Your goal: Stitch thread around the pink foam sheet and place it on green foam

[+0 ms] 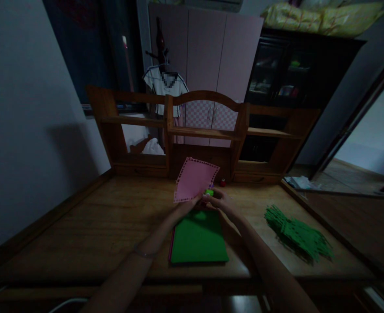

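A pink paper sheet (196, 178) with a row of dark punched-looking shapes along its edges is held up, tilted, above the desk. My left hand (194, 202) grips its lower edge. Closed around a small bright-green craft punch (208, 192) at the sheet's lower right corner is my right hand (220, 201). The fingers of both hands nearly meet there, and the punch is partly hidden by them. Below the hands lies a stack of green paper (198, 239), with a thin pink edge showing at its left side.
Green cut paper pieces (298, 232) lie in a heap on the right of the wooden desk (113, 221). A small red object (222, 182) stands near the back. Behind it rises a wooden shelf unit (206, 132). A wall (31, 130) borders the left side.
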A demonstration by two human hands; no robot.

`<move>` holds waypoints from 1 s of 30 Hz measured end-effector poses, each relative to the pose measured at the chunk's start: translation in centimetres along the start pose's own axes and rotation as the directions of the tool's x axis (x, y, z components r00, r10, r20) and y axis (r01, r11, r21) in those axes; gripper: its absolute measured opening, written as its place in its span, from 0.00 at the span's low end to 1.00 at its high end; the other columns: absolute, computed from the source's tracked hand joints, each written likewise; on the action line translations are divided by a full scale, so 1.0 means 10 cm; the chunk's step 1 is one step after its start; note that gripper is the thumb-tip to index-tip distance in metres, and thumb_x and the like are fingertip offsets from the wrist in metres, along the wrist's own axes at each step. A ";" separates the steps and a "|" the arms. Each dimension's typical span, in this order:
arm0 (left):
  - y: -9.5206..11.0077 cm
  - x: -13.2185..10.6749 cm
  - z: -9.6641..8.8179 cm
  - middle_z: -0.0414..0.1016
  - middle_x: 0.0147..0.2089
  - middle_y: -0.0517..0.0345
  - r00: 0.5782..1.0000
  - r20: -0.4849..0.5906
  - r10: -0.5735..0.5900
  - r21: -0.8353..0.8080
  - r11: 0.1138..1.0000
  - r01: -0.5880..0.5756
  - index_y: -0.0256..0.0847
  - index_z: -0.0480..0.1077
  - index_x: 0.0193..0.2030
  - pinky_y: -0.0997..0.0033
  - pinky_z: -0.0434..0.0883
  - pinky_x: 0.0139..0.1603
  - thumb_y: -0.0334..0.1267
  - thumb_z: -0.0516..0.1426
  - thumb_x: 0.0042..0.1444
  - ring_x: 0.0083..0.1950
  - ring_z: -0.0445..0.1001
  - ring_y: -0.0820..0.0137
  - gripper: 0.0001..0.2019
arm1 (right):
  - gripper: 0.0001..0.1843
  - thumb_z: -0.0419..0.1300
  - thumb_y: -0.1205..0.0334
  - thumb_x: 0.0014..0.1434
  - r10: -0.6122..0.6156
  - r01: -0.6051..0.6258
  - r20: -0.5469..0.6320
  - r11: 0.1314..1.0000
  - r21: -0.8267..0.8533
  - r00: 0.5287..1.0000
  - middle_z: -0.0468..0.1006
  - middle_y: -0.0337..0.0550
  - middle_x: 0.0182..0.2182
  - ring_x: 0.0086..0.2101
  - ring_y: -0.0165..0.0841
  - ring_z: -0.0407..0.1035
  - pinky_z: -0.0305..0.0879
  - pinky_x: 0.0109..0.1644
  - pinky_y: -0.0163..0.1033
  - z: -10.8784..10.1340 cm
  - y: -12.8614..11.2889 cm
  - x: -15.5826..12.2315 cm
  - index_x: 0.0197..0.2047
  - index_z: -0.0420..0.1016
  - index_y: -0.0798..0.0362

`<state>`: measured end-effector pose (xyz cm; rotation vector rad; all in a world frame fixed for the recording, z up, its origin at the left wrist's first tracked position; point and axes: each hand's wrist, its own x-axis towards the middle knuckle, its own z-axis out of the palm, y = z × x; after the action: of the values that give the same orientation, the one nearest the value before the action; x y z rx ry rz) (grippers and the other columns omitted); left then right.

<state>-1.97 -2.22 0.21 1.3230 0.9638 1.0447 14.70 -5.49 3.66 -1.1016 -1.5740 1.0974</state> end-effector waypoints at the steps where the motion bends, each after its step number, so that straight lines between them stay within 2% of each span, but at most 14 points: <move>1: 0.02 -0.02 0.01 0.75 0.49 0.50 1.000 0.009 -0.017 -0.005 1.000 0.017 0.39 0.73 0.47 0.60 0.63 0.57 0.55 0.59 0.46 0.53 0.70 0.57 0.26 | 0.23 0.64 0.46 0.46 0.004 -0.004 0.002 1.000 -0.001 1.000 0.70 0.38 0.25 0.24 0.27 0.59 0.51 0.25 0.32 0.00 0.00 0.00 0.40 0.74 0.54; 5: 0.10 -0.10 0.04 0.77 0.46 0.50 0.998 0.042 -0.036 -0.020 0.999 0.037 0.36 0.74 0.46 0.62 0.67 0.51 0.55 0.58 0.47 0.48 0.73 0.57 0.26 | 0.22 0.63 0.45 0.47 0.008 -0.009 0.037 0.999 0.033 0.999 0.66 0.35 0.22 0.21 0.26 0.56 0.49 0.23 0.32 -0.01 -0.02 -0.01 0.40 0.73 0.54; 9: 0.12 -0.11 0.04 0.77 0.46 0.50 0.999 0.037 -0.015 -0.024 1.000 0.016 0.37 0.74 0.46 0.60 0.65 0.55 0.55 0.58 0.49 0.49 0.72 0.58 0.25 | 0.21 0.63 0.46 0.48 0.008 -0.014 0.080 0.998 0.066 0.997 0.67 0.36 0.22 0.23 0.27 0.58 0.52 0.25 0.32 -0.01 -0.03 0.00 0.38 0.73 0.54; 13: 0.08 -0.10 0.02 0.77 0.45 0.52 0.999 0.036 0.016 0.010 1.000 -0.016 0.39 0.75 0.45 0.60 0.61 0.59 0.54 0.57 0.50 0.51 0.71 0.59 0.23 | 0.19 0.63 0.48 0.48 0.009 -0.015 0.063 0.995 0.096 0.998 0.71 0.38 0.26 0.24 0.27 0.61 0.54 0.26 0.32 0.00 -0.01 0.00 0.37 0.73 0.54; 17: 0.07 -0.09 0.02 0.78 0.42 0.54 0.995 0.086 0.057 0.001 0.998 -0.058 0.39 0.75 0.44 0.62 0.62 0.58 0.54 0.55 0.52 0.51 0.71 0.59 0.23 | 0.19 0.63 0.48 0.49 0.023 -0.034 0.072 0.987 0.157 0.997 0.74 0.40 0.32 0.28 0.29 0.65 0.57 0.29 0.33 0.02 0.01 -0.01 0.40 0.74 0.52; 20: 0.06 -0.09 0.01 0.78 0.41 0.53 0.995 0.078 0.064 0.015 0.998 -0.066 0.38 0.75 0.43 0.63 0.62 0.57 0.54 0.55 0.52 0.52 0.70 0.59 0.22 | 0.17 0.63 0.50 0.49 0.016 -0.031 0.082 0.983 0.183 0.996 0.74 0.40 0.32 0.29 0.30 0.65 0.58 0.30 0.34 0.02 0.01 -0.02 0.39 0.74 0.51; 25: 0.03 -0.07 0.00 0.77 0.45 0.51 0.999 0.027 0.035 0.044 0.998 -0.036 0.38 0.75 0.44 0.62 0.63 0.55 0.56 0.56 0.49 0.50 0.71 0.58 0.24 | 0.16 0.63 0.51 0.50 -0.009 -0.005 0.085 0.987 0.163 0.996 0.73 0.39 0.29 0.26 0.28 0.64 0.56 0.28 0.33 0.01 0.00 -0.02 0.38 0.74 0.53; 30: -0.01 -0.03 -0.02 0.76 0.48 0.50 0.997 0.038 0.064 0.036 0.997 -0.065 0.37 0.73 0.46 0.63 0.64 0.55 0.56 0.56 0.49 0.49 0.72 0.60 0.26 | 0.16 0.63 0.50 0.50 -0.027 0.016 0.070 0.988 0.154 0.997 0.74 0.39 0.29 0.26 0.29 0.64 0.57 0.28 0.33 0.03 0.03 0.00 0.38 0.74 0.52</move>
<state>-2.21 -2.49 0.07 1.4074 0.9223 1.0528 14.49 -5.51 3.34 -0.9492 -1.5253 1.2336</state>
